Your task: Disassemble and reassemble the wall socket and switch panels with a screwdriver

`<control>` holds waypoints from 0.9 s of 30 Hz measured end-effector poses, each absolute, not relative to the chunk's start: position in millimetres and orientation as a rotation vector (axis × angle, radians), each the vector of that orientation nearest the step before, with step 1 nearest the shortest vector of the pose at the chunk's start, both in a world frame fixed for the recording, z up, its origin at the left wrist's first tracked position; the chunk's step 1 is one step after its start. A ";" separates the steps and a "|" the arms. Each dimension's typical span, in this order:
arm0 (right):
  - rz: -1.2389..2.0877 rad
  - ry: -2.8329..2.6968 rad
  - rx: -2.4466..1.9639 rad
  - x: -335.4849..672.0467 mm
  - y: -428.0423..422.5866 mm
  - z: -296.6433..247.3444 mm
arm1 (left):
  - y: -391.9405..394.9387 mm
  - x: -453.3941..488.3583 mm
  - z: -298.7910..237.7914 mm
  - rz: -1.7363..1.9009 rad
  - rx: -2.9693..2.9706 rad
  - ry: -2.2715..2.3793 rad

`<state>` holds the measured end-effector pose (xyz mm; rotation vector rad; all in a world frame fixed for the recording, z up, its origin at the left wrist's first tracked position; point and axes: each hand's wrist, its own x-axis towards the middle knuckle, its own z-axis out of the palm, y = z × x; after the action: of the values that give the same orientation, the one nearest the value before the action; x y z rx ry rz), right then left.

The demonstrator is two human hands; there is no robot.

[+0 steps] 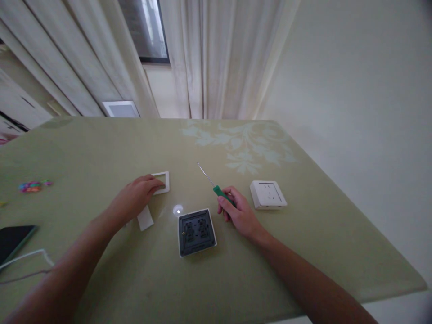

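My right hand [238,211] is closed round a green-handled screwdriver [216,186] whose thin shaft points up and to the left. My left hand [137,198] rests on the table with its fingertips on a white square frame [162,182]. A small white cover piece [145,218] lies just below that hand. Between my hands lies a dark grey socket body [196,231], its inner face up. To the right of my right hand sits a complete white wall socket [267,194].
The table [303,252] has a pale green cloth with a white floral print at the far side. A dark phone [13,240] with a white cable lies at the left edge, and small colourful items [32,186] lie further back. Curtains and a wall stand behind.
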<state>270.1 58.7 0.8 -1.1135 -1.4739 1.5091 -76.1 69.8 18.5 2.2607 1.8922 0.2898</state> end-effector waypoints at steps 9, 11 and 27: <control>1.505 -1.487 -1.125 268.9 59.1 -1.2 | 82.3 -71.5 6.2 0.417 2.174 1.757; 1.501 -1.491 -1.131 269.1 58.8 -0.4 | 84.6 -65.6 8.1 0.394 2.184 1.798; 1.516 -1.449 -1.115 270.8 58.5 3.6 | 46.8 -8.8 54.8 0.738 2.171 1.661</control>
<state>270.8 58.5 3.6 -1.1148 -1.4492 1.5155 -8.8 46.8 54.8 2.1710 1.6615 0.7381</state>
